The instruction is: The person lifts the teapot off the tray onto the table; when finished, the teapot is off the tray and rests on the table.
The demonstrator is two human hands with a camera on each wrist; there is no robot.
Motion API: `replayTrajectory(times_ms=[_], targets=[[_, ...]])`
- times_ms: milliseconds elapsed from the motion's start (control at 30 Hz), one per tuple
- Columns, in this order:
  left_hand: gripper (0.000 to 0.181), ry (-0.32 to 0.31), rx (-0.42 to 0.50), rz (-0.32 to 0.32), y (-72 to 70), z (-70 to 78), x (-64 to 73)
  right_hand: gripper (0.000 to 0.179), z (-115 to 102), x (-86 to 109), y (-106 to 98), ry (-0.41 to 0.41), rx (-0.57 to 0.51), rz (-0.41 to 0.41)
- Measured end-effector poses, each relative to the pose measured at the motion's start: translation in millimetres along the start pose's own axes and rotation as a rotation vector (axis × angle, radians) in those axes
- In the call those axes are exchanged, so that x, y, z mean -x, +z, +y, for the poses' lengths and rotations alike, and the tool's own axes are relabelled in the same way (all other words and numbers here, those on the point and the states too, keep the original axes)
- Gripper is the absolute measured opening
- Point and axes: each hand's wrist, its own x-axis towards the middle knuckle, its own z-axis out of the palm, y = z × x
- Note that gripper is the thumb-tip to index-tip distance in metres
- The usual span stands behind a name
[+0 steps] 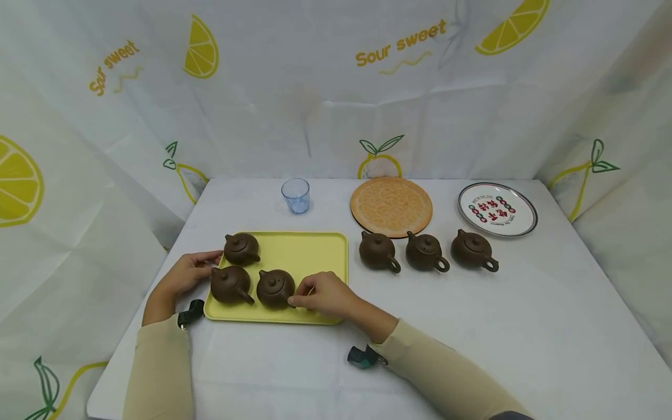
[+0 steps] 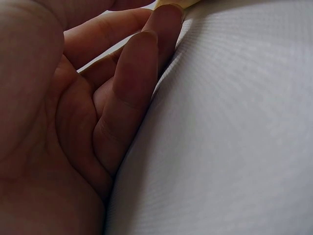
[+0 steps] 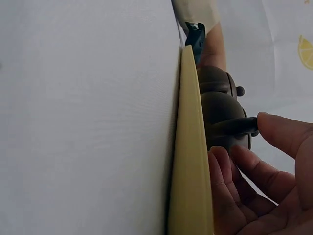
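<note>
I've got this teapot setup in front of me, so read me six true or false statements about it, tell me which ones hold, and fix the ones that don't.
1. Three brown teapots stand on the yellow tray. True.
2. The right hand is at a teapot's spout. False: the right hand is at the handle of the front right teapot on the tray.
3. The blue glass stands behind the tray. True.
4. In the head view, the white plate is left of the round tan board. False: the white plate is right of the round tan board.
5. Three more teapots stand to the right of the tray. True.
6. The left hand holds the glass. False: the left hand is at the tray's left edge.
</note>
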Motion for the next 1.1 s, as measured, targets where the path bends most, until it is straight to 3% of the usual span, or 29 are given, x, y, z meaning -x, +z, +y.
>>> replayTrajectory(times_ms=[200,433,767,1100], targets=[[0.048,0.009,-0.04,0.007,-1.8,-3.4,-0.4,0.015,-3,-1.8,8,-0.009,-0.029,-0.005],[0.048,-0.006,-0.039,0.009,-0.8,-2.3,1.2,0.016,-6,-2.4,16,0.046,-0.114,0.013],[0.047,0.0,-0.022,0.009,0.2,-4.4,2.5,0.015,-4,-0.5,10,0.029,0.058,0.123],[0.048,-0.027,-0.028,0.0,-1.5,-5.5,-0.6,0.012,-5,16.4,-5,0.024,-0.025,0.166]])
